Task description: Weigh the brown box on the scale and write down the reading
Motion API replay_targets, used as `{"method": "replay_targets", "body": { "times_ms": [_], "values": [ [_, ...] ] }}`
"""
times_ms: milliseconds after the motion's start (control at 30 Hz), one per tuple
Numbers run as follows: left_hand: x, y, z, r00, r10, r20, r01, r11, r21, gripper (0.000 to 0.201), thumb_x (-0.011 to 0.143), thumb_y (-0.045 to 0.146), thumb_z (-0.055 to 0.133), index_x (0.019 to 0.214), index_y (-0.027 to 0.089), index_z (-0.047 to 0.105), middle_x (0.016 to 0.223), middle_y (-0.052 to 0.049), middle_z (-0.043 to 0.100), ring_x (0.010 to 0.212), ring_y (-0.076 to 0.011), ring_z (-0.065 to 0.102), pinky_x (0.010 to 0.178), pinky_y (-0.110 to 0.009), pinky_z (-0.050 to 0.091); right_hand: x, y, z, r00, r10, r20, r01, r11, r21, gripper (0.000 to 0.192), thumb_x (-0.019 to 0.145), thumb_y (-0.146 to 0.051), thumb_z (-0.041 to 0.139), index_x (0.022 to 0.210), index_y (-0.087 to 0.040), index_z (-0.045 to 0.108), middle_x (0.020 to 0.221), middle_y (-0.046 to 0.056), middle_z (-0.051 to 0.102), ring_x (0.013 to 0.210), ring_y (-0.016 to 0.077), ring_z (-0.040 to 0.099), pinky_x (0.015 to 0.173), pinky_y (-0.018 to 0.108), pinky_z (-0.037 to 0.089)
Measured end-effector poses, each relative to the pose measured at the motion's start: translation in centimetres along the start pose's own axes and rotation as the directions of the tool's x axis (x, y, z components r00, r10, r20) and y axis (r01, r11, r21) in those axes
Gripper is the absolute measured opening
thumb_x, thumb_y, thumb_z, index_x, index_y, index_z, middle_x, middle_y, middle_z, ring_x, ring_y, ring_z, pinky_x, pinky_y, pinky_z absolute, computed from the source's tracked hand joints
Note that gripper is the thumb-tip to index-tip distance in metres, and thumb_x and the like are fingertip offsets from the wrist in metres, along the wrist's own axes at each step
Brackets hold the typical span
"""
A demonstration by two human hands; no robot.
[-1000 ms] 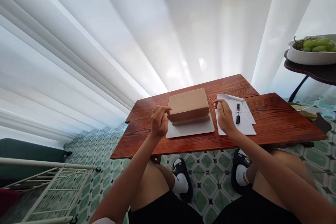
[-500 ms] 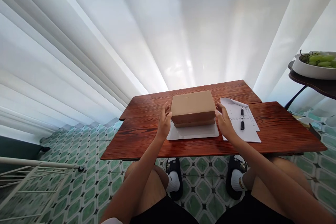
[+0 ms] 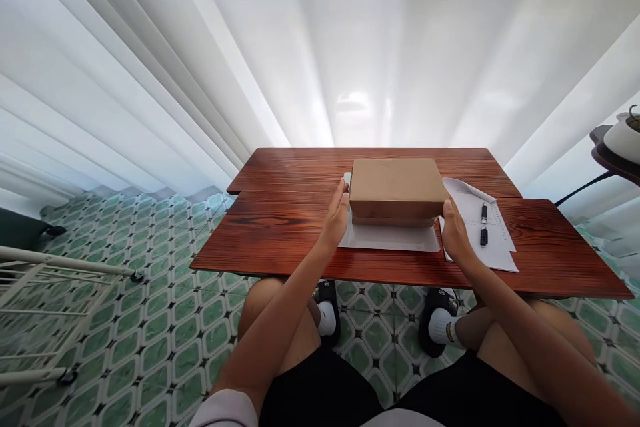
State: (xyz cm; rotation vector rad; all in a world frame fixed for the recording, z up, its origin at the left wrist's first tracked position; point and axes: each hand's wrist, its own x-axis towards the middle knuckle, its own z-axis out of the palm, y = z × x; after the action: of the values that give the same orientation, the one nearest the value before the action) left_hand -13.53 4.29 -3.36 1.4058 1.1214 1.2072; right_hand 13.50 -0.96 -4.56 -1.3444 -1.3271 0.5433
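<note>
In the middle of the frame, the left hand (image 3: 336, 219) and right hand (image 3: 454, 232) press flat, fingers straight, on the 2 sides of the brown cardboard box (image 3: 396, 185).

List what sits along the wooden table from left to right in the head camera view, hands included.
Left hand → cardboard box → right hand → pen, lying on a sheet of paper.

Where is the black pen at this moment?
The black pen lies on the white paper on the table's right part, just right of the right hand and cardboard box.
</note>
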Motion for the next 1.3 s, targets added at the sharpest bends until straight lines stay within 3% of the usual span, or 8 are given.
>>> {"method": "replay_targets", "body": {
  "times_ms": [200, 367, 533, 667, 1000, 1300],
  "values": [
    [0.2, -0.2, 1.2, 0.999, 0.052, 0.013, -0.053, 0.996, 0.069, 0.068, 0.102, 0.065, 0.037, 0.159, 0.029, 0.035, 0.167, 0.000, 0.027, 0.155, -0.0236, 0.023, 0.128, -0.036, 0.019, 0.0, 0.3, -0.1, 1.000, 0.010, 0.011, -0.010, 1.000, 0.013, 0.062, 0.105, -0.069, 0.028, 0.144, -0.030, 0.057, 0.146, 0.007, 0.056, 0.143, 0.0287, 0.044, 0.121, 0.049, 0.034],
    [-0.1, -0.4, 1.6, 0.997, 0.075, 0.010, -0.076, 0.994, 0.082, 0.066, 0.103, 0.066, 0.035, 0.158, 0.031, 0.036, 0.167, 0.002, 0.027, 0.155, -0.0205, 0.021, 0.129, -0.034, 0.016, 0.1, 0.8, -0.3, 0.997, 0.078, -0.031, -0.078, 0.997, -0.008, 0.063, 0.104, -0.070, 0.029, 0.139, -0.027, 0.061, 0.139, 0.010, 0.059, 0.134, 0.0315, 0.051, 0.109, 0.050, 0.046],
    [-0.3, 0.2, 1.8, 0.998, 0.058, 0.008, -0.058, 0.996, 0.071, 0.064, 0.103, 0.063, 0.033, 0.158, 0.030, 0.037, 0.167, 0.001, 0.027, 0.156, -0.0204, 0.018, 0.129, -0.035, 0.015, 0.1, 0.8, -0.3, 0.995, 0.078, -0.057, -0.081, 0.996, -0.048, 0.061, 0.105, -0.068, 0.030, 0.122, -0.022, 0.067, 0.109, 0.009, 0.067, 0.107, 0.0273, 0.062, 0.093, 0.042, 0.053],
    [-0.5, 0.5, 2.0, 0.999, 0.037, -0.001, -0.037, 0.998, 0.057, 0.063, 0.104, 0.062, 0.033, 0.157, 0.030, 0.037, 0.167, 0.002, 0.027, 0.156, -0.0202, 0.017, 0.128, -0.032, 0.017, 0.1, 0.4, -0.2, 0.994, 0.077, -0.074, -0.082, 0.994, -0.073, 0.057, 0.106, -0.064, 0.030, 0.107, -0.021, 0.067, 0.091, 0.006, 0.063, 0.093, 0.0244, 0.060, 0.086, 0.040, 0.052],
    [-0.3, 0.8, 1.8, 0.997, 0.080, -0.006, -0.080, 0.995, 0.061, 0.056, 0.107, 0.047, 0.029, 0.159, 0.027, 0.033, 0.167, 0.005, 0.024, 0.156, -0.0136, 0.013, 0.128, -0.029, 0.014, -0.1, 0.1, -0.2, 0.996, 0.053, -0.066, -0.059, 0.995, -0.079, 0.055, 0.105, -0.064, 0.030, 0.092, -0.021, 0.061, 0.092, 0.005, 0.061, 0.087, 0.0219, 0.057, 0.080, 0.037, 0.051],
    [-0.5, 1.8, 0.1, 0.990, 0.129, -0.052, -0.126, 0.991, 0.049, 0.055, 0.107, 0.050, 0.031, 0.157, 0.028, 0.039, 0.166, 0.006, 0.028, 0.156, -0.0166, 0.016, 0.128, -0.030, 0.016, -0.2, -0.9, 0.8, 0.998, 0.011, -0.061, -0.015, 0.998, -0.067, 0.058, 0.104, -0.067, 0.031, 0.092, -0.020, 0.063, 0.087, 0.007, 0.060, 0.083, 0.0238, 0.057, 0.077, 0.040, 0.052]
  ]
}}
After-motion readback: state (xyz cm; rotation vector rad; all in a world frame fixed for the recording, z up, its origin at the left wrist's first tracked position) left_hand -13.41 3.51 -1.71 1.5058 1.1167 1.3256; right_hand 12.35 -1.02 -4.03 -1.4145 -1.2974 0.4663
